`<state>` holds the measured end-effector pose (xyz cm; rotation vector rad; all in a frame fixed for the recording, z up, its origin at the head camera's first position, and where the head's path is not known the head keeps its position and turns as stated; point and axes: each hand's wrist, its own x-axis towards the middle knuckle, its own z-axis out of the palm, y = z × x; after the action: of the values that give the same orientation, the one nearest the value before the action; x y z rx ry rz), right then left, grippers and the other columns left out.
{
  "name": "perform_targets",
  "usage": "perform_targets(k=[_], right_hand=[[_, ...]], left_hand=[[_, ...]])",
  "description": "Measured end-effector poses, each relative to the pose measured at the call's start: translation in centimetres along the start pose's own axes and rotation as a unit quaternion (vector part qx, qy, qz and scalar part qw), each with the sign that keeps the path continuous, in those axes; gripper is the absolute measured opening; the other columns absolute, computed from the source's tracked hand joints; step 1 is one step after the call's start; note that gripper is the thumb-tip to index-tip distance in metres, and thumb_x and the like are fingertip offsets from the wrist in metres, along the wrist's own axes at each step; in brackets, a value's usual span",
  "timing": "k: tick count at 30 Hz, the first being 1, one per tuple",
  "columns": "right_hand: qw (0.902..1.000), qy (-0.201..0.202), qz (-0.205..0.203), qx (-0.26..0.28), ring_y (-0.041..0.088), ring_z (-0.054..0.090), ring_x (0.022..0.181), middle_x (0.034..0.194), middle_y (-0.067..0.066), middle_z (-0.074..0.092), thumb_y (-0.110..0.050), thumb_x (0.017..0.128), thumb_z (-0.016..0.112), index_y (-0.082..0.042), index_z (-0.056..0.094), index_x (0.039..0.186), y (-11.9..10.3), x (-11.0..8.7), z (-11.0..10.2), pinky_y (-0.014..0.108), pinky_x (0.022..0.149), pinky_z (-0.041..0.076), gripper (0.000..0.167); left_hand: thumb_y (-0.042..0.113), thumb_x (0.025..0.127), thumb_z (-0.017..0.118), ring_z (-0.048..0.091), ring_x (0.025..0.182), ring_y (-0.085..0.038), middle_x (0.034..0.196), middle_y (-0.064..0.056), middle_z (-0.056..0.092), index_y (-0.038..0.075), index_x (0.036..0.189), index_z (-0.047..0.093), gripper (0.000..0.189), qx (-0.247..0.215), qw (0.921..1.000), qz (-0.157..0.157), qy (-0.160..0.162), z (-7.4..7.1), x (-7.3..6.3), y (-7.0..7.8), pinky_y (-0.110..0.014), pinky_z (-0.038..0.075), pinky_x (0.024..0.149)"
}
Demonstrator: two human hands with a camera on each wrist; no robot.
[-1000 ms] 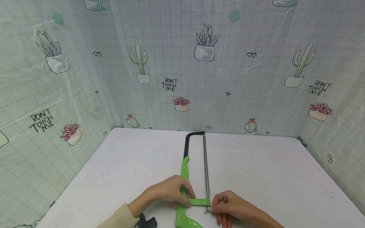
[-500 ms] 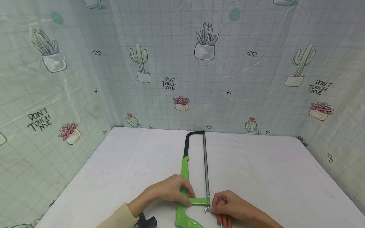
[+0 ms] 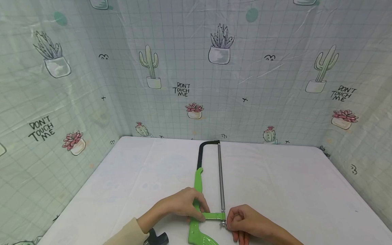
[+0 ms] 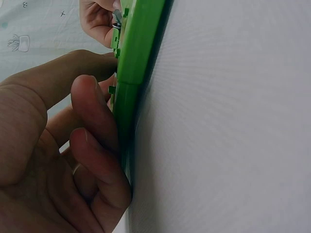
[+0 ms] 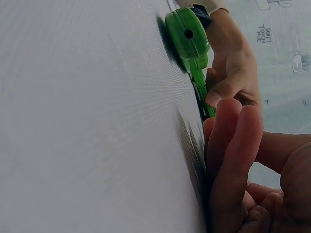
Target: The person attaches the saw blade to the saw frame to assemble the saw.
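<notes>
A hacksaw with a green handle and frame, a black front bow and a grey blade lies flat on the white table. My left hand grips its green frame where the short crosspiece branches off, thumb on the near side. At the blade's near end sits a small silver wing nut. My right hand pinches at this wing nut with thumb and forefinger, the other fingers bent below. In the right wrist view, the green handle end shows beyond my fingers; the wing nut is hidden there.
A dark tubular object lies by the left sleeve, partly cut off at the bottom edge. Behind and beside the table hangs a cloth printed with cacti.
The wing nut's wings stand at a slightly different angle from before. Both hands and the hacksaw stay in nearly the same place; the head view tilted a little early on.
</notes>
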<state>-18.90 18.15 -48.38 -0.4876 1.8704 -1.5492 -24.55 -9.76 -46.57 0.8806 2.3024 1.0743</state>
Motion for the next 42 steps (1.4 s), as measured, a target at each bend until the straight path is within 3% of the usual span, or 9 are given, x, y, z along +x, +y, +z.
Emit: perform_targets(k=[18,29,42], right_hand=[[0.9995,0.016,0.023,-0.014,0.0,0.057,0.044,0.065,0.002,0.067,-0.01,0.095,0.063,0.0,0.065,0.097,-0.3,0.0,0.29,0.015,0.042,0.047,0.01],[0.9998,0.009,0.017,-0.005,-0.001,0.059,0.045,0.066,0.001,0.068,-0.011,0.095,0.062,0.002,0.066,0.1,-0.55,-0.13,0.21,0.016,0.041,0.048,0.014],[0.9971,0.052,0.045,-0.033,0.004,0.057,0.042,0.063,0.001,0.068,-0.025,0.094,0.071,-0.004,0.066,0.095,-0.86,-0.18,0.84,0.018,0.039,0.047,0.022]], left_hand=[[0.013,0.075,0.086,0.055,0.044,-0.001,0.078,0.015,0.069,0.022,0.094,0.081,0.021,0.001,1.0,0.0,-0.003,-0.03,-0.16,0.0,-0.023,0.053,0.046],[0.014,0.076,0.086,0.055,0.044,-0.001,0.079,0.016,0.069,0.022,0.094,0.081,0.02,0.007,1.0,-0.001,-0.007,-0.19,-0.06,0.11,-0.022,0.052,0.047],[0.014,0.076,0.086,0.054,0.044,0.0,0.081,0.017,0.069,0.022,0.094,0.081,0.019,0.01,0.9999,-0.001,-0.009,-0.22,-0.1,0.2,-0.021,0.051,0.046]])
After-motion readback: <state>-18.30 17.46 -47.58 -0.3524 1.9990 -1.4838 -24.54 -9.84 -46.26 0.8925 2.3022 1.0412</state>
